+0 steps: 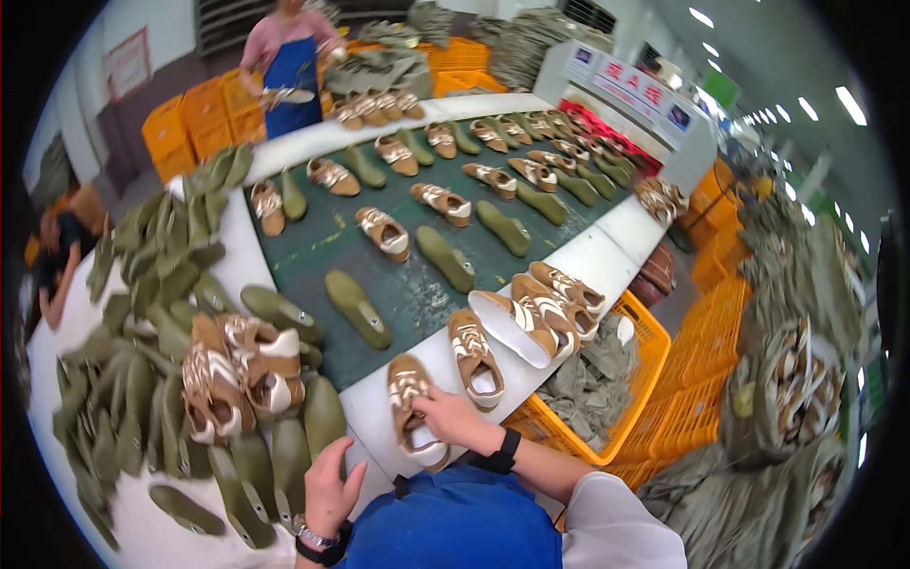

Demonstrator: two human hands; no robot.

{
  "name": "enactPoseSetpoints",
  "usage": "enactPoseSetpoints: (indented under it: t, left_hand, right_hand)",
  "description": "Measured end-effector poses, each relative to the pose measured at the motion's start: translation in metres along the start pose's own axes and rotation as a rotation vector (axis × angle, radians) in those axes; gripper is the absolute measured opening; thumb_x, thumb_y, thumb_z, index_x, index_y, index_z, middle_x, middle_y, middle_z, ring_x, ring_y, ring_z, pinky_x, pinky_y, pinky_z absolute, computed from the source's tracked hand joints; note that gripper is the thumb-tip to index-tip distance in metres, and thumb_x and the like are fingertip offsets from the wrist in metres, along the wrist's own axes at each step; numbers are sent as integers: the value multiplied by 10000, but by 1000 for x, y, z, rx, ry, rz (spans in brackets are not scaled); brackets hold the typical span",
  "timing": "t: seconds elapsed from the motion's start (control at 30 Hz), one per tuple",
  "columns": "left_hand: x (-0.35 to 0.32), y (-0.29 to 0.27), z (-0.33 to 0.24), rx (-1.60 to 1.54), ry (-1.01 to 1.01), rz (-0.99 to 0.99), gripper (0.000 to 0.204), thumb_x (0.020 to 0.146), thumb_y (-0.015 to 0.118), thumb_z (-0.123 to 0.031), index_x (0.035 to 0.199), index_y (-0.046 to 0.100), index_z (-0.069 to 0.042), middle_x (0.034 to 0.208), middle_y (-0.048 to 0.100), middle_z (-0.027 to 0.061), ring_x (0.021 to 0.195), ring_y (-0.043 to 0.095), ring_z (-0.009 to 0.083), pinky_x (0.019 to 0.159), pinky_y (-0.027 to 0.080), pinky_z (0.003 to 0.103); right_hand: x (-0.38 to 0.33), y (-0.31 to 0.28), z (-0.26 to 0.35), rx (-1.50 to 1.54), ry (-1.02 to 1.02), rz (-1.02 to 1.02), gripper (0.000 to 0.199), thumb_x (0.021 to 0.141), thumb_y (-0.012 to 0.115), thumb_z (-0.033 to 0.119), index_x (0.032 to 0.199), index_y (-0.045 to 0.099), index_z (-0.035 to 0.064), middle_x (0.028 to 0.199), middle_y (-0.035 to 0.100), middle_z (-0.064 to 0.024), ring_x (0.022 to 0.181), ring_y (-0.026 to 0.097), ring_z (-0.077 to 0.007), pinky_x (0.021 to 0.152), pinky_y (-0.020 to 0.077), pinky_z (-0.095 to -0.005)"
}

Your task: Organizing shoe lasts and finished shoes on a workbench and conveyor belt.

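My right hand (453, 417) rests on a brown and white shoe upper (409, 403) lying on the white edge of the table (379, 417), fingers closed over its side. A second upper (474, 357) lies just to the right of it. My left hand (330, 488) hovers with spread fingers above the olive green soles (284, 460) at the near edge, close to them and holding nothing. A small pile of brown and white uppers (237, 375) sits on the soles to the left.
A dark green conveyor belt (313, 247) carries rows of uppers and green soles away from me. Heaps of green soles (152, 284) lie at left. An orange crate (616, 379) with grey pieces stands at right. A person in a blue apron (289, 66) works at the far end.
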State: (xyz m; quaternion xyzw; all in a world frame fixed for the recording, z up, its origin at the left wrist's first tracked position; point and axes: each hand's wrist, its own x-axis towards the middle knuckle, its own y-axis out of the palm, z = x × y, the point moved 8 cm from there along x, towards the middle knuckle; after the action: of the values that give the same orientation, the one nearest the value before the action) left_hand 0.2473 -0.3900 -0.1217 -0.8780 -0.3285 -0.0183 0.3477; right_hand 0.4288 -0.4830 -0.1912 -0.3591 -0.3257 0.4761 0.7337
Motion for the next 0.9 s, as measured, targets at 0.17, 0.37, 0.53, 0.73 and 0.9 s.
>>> enactPoseSetpoints:
  t: [0.17,0.37,0.53,0.73,0.9]
  left_hand:
    - [-127,5,60,-501,-495,393,394,777,648,-185,1120,565,-9,1093,611,160,1011,588,282,891,440,362]
    - [-371,99,160,-938,-1394,400,418,852,582,-257,1220,496,-78,1180,540,229,1091,513,399,906,420,405]
    - [-402,176,222,-237,-902,219,674,819,574,-482,1365,356,-153,1365,375,188,1255,341,377,1039,252,486]
    - [-431,243,253,-440,-931,317,698,812,578,-486,1368,342,-136,1372,361,193,1264,329,371,1045,246,474]
    - [-372,251,270,-573,-955,373,722,805,582,-491,1370,328,-120,1379,347,198,1273,316,365,1051,240,462]
  right_hand:
    - [-16,52,-30,-308,115,230,175,791,540,130,966,529,140,801,504,-128,707,594,-297,562,477,-424]
    - [-12,78,-30,-379,92,196,161,754,580,100,875,474,87,823,493,-139,691,542,-355,561,457,-432]
    - [-9,86,-42,-414,116,262,160,747,574,53,879,485,29,848,490,-177,754,521,-387,634,445,-413]
    - [-12,99,-53,-457,112,293,186,727,582,34,872,469,7,870,485,-196,771,506,-409,658,446,-396]
    - [-13,100,-55,-452,130,294,167,726,609,30,817,472,-2,820,483,-186,723,510,-371,631,441,-356]
